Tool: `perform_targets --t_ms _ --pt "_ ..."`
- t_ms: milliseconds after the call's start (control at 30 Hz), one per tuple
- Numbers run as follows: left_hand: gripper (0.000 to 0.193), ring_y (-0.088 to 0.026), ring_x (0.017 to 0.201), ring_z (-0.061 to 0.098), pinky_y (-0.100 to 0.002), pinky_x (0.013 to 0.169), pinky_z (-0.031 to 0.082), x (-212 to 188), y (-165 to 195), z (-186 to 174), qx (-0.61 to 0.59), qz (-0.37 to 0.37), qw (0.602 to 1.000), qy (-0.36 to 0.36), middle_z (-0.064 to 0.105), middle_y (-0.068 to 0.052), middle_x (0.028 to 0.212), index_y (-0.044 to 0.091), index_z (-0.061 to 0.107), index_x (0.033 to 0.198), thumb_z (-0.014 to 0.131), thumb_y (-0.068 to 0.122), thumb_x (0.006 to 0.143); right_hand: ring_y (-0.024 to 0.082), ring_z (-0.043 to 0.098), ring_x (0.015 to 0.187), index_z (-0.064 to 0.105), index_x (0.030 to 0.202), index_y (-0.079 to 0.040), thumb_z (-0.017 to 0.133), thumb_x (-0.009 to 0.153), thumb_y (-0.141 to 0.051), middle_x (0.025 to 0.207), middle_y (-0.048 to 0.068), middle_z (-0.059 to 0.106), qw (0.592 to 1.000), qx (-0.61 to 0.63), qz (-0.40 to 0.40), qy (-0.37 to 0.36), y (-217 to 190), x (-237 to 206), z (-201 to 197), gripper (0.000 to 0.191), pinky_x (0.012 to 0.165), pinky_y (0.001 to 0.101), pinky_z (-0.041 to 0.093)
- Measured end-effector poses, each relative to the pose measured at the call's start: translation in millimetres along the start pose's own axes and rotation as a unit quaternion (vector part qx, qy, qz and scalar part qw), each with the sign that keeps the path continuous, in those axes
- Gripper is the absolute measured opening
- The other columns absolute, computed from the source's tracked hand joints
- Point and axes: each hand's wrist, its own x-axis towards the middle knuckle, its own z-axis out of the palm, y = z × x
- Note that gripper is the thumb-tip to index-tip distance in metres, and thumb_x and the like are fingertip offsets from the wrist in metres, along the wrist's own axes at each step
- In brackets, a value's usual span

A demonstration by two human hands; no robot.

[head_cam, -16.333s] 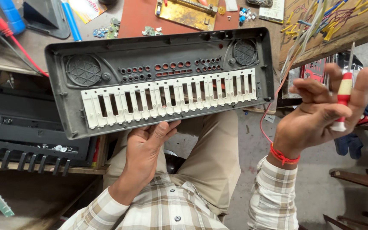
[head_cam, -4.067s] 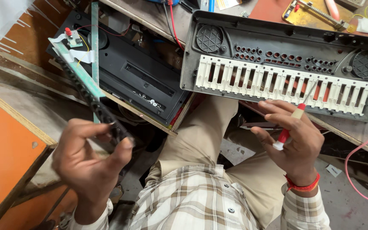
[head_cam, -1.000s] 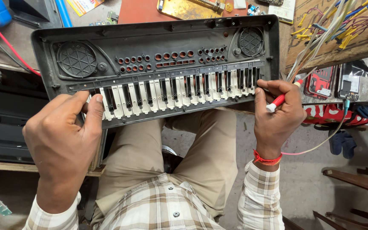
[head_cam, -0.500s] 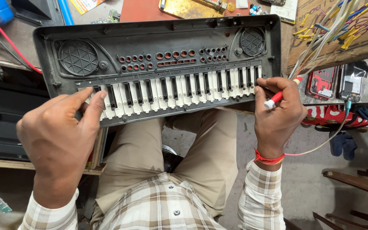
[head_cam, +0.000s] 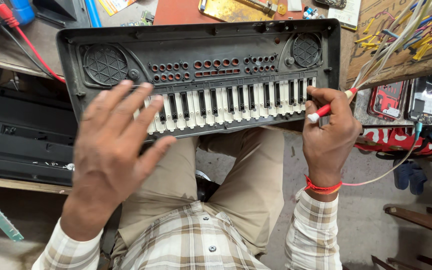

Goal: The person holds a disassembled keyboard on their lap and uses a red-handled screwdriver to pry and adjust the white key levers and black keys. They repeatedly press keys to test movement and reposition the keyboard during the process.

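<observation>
Keyboard casing propped across lap, far edge against tabletop. Left hand lifted off left key end since half-second ago, fingers spread, nothing gripped. Right hand clamped on red-white screwdriver at right keys; key strip judged seated.

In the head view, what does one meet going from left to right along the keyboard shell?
Left speaker grille → left hand → white keys → right speaker grille → right hand with the red-and-white tool → bundle of wires.
</observation>
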Motion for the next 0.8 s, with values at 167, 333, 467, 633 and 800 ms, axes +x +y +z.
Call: perform_targets --t_ms 167,333,467,633,800 --pt "0.072 -0.038 0.142 0.045 -0.051 0.122 0.029 5 9 20 -0.047 0.045 0.997 -0.047 0.056 -0.02 0.148 0.004 0.062 0.139 0.08 0.044 0.082 0.029 0.074 0.103 0.065 0.118 0.002 0.071 0.099 0.007 0.119 0.015 0.075 1.0 -0.021 0.003 0.007 -4 4 -1 0.02 0.092 0.0355 0.056" --pt "0.078 -0.037 0.147 0.036 -0.049 0.123 0.024 17 26 39 -0.036 0.081 0.991 -0.098 0.046 -0.02 0.154 0.005 0.055 0.145 0.079 0.041 0.08 0.036 0.063 0.137 0.059 0.119 0.001 0.07 0.105 0.005 0.136 0.017 0.069 0.995 0.0 -0.091 -0.032 -4 10 5 0.019 0.117 0.0431 0.051" --pt "0.076 -0.037 0.148 0.034 -0.049 0.123 0.024 26 38 46 -0.031 0.1 0.988 -0.117 0.043 -0.019 0.156 0.004 0.052 0.147 0.078 0.034 0.082 0.04 0.058 0.143 0.059 0.121 0.001 0.068 0.099 0.006 0.14 0.018 0.068 0.995 0.001 -0.079 -0.061 -4 10 13 0.024 0.116 0.0449 0.05" --pt "0.074 -0.038 0.148 0.034 -0.049 0.123 0.024 33 47 49 -0.032 0.106 0.986 -0.121 0.044 -0.019 0.155 0.004 0.051 0.146 0.079 0.03 0.082 0.041 0.059 0.139 0.06 0.119 0.001 0.071 0.099 0.004 0.136 0.018 0.069 0.993 -0.011 -0.093 -0.065 -3 9 13 0.023 0.113 0.0462 0.05" --pt "0.077 -0.038 0.147 0.035 -0.052 0.121 0.025 41 54 62 -0.032 0.117 0.986 -0.113 0.044 -0.018 0.156 0.006 0.052 0.146 0.08 0.031 0.078 0.04 0.06 0.137 0.061 0.119 0.0 0.074 0.098 0.001 0.133 0.017 0.07 0.993 -0.016 -0.097 -0.071 -2 12 11 0.025 0.11 0.0459 0.052"
